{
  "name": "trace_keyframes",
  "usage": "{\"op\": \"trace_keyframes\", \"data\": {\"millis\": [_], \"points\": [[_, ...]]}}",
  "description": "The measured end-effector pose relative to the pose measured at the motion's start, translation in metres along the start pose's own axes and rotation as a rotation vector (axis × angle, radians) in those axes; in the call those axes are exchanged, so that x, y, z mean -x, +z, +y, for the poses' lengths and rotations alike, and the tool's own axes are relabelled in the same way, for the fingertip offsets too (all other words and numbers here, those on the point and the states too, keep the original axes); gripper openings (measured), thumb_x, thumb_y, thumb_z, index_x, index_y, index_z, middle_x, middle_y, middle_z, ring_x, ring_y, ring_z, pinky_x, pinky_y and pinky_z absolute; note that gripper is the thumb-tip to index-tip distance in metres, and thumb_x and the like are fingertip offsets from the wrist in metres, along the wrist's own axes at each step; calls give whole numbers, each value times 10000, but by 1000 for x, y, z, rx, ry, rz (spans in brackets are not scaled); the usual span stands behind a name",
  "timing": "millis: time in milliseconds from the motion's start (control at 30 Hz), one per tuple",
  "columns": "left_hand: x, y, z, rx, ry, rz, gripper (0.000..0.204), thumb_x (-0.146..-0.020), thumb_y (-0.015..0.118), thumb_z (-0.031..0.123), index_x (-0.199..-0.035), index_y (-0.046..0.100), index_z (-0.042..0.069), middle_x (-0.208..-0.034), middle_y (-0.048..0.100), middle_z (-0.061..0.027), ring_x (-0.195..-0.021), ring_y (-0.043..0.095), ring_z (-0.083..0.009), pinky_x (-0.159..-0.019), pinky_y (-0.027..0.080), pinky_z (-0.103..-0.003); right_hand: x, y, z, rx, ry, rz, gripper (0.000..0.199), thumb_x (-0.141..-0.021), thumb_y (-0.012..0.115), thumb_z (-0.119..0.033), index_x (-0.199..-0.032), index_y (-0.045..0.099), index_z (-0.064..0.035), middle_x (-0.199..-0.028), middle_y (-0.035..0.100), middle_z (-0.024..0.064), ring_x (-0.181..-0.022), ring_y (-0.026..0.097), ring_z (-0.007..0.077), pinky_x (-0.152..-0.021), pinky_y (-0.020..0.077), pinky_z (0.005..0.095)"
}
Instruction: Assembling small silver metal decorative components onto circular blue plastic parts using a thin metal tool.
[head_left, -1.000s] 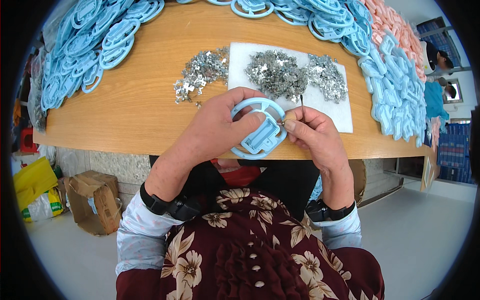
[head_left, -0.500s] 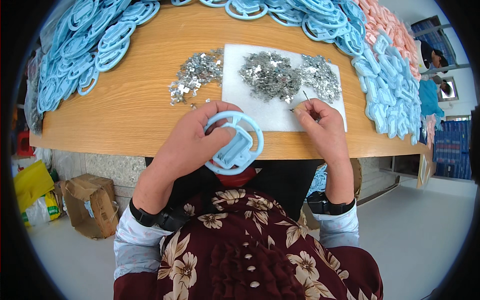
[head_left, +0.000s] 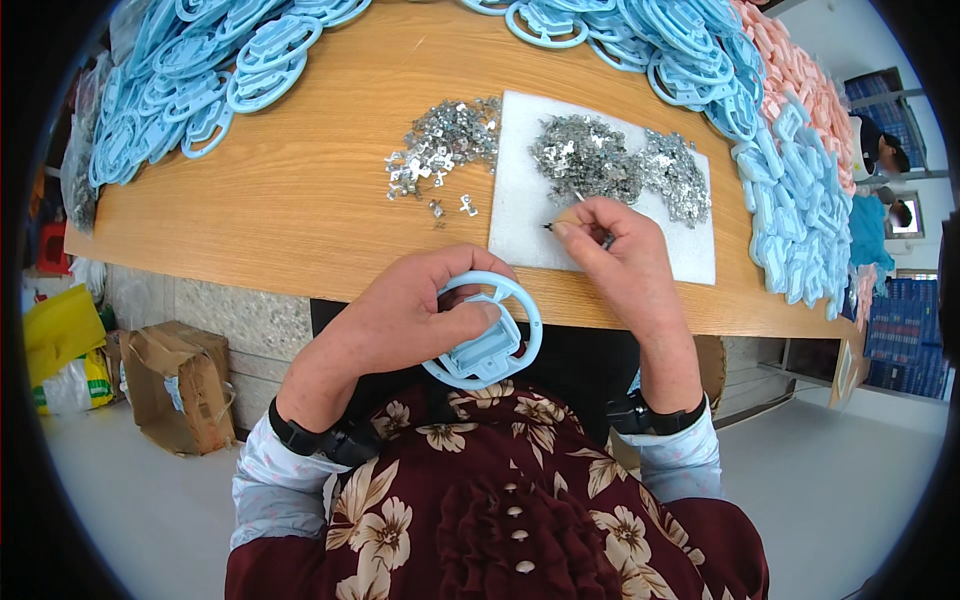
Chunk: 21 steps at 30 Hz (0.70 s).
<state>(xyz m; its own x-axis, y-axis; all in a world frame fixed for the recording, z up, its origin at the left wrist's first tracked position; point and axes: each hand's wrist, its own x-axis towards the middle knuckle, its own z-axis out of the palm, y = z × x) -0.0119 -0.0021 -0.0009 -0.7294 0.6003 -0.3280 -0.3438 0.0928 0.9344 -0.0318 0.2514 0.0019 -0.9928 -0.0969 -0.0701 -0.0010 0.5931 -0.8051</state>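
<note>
A light-blue plastic toy steering wheel (head_left: 490, 352) is gripped by my left hand (head_left: 390, 318), thumb over its hollow centre box and fingers around the rim. It is tilted just off the table's front edge. My right hand (head_left: 628, 262) pinches a thin tool (head_left: 548, 227) with a dark tip pointing left; its exact kind is hidden by the fingers. This hand is above a white foam sheet (head_left: 520, 240), close to a heap of small silvery metal clips (head_left: 580, 155). A second clip heap (head_left: 675, 175) lies to its right on the sheet.
More metal clips (head_left: 440, 150) lie on the wooden table (head_left: 300, 190) left of the sheet. Blue steering wheels (head_left: 265, 60) pile up at far left and far back (head_left: 700, 60). Blue plastic housings (head_left: 795, 215) and pink ones (head_left: 800, 80) cover the right side.
The steering wheel in my left hand has come down, nearer my body. My right hand has shifted left and slightly down with the tool. The whole view has turned a little.
</note>
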Motion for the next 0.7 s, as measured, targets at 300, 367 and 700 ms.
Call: {"op": "trace_keyframes", "data": {"millis": [300,367,700], "points": [[0,-5,-7,-32,63,-9,300,-925,645,119,-1210,637,22,-1040,688,-13,-948,621,-72,-855,516,-261,-13,14,-19,272,-74,60,192,-869,743,-192,-957,687,-31,-869,673,171,-802,646,368,-717,511,439],[0,-5,-7,-28,66,-17,302,-924,643,120,-1210,637,22,-1034,689,-13,-942,622,-72,-851,517,-262,-16,21,-20,284,-217,126,179,-868,741,-190,-934,684,-35,-872,673,168,-812,646,374,-718,510,451],[1,-5,-7,-30,63,-25,294,-922,642,118,-1200,635,21,-1026,690,-19,-935,627,-78,-840,526,-270,-20,24,-26,425,-182,-9,142,-855,714,-165,-897,667,-38,-840,653,170,-823,633,395,-740,499,475]]}}
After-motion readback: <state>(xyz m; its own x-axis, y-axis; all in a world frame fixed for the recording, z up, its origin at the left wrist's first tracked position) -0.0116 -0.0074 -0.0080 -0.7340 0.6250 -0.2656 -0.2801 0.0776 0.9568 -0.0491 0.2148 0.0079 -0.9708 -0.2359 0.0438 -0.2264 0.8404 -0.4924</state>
